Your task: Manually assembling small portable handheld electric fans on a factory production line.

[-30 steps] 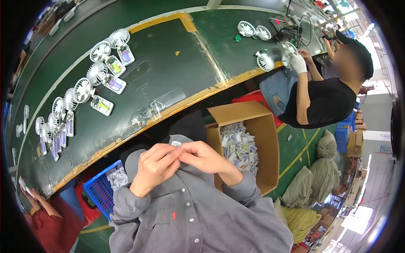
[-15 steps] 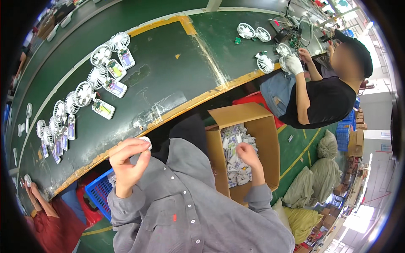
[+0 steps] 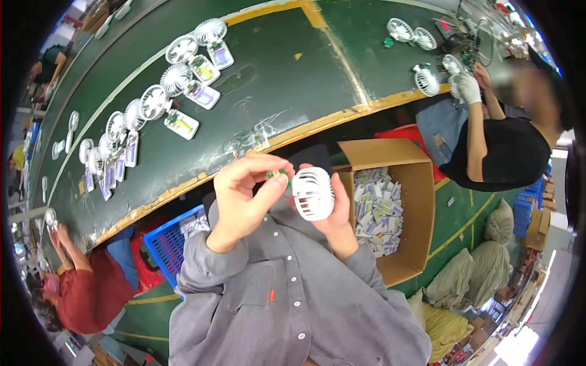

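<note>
In front of my chest is a small white fan point(image 3: 314, 194) with a round slatted cage. My right hand point(image 3: 339, 215) wraps round the cage from the right. At its left side, a small green circuit board point(image 3: 278, 174) shows between the thumb and fingers of my left hand point(image 3: 247, 194), which pinches it. The fan's lower part is hidden by my fingers. Across the table edge from me, several similar white fans point(image 3: 152, 102) lie in a slanting row, with open white handles point(image 3: 182, 124) showing purple or yellow-green cells and green boards.
A green table point(image 3: 262, 79) with a worn yellow edge stretches ahead. To my right is an open cardboard box point(image 3: 415, 244) of small white, purple and green pieces. A blue crate point(image 3: 166, 244) stands at left. Co-workers sit at right point(image 3: 506, 143) and left point(image 3: 91, 293).
My right hand has come from over the cardboard box to my chest and now holds a fan. My left hand has moved right to meet it. The whole view has shifted.
</note>
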Available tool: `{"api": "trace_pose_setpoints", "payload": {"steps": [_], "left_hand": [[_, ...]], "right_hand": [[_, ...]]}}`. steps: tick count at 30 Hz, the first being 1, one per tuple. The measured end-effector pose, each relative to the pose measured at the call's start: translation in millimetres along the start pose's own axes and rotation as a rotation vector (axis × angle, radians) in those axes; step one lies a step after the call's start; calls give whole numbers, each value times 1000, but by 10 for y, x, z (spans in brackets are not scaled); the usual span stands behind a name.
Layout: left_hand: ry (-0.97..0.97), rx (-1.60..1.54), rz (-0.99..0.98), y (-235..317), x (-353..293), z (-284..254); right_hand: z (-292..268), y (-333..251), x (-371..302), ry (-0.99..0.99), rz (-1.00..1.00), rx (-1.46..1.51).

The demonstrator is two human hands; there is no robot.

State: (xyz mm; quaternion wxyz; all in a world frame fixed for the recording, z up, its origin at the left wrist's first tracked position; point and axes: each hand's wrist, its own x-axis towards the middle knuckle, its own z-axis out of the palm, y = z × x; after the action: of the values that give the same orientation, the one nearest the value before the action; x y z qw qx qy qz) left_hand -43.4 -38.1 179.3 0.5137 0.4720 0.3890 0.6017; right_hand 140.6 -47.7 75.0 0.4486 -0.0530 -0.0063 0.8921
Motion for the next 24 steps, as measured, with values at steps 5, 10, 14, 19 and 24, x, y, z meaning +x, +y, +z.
{"api": "trace_pose_setpoints", "payload": {"steps": [5,10,14,19,24], "left_hand": [[167,39,-3,-104,-46,-203],[268,92,52,-89,-93,-265],[34,416,136,-40,-58,-198],[-205,518,186,-70,-11,82],[-336,493,329,41,39,135]], "right_hand": [[191,-68,122,151,-75,-185],[227,-69,-46,385,-353,-1111],[136,67,-139,369,-382,-1492],[16,413,149,176,-450,-1576],[8,209,281,81,-547,-1654]]}}
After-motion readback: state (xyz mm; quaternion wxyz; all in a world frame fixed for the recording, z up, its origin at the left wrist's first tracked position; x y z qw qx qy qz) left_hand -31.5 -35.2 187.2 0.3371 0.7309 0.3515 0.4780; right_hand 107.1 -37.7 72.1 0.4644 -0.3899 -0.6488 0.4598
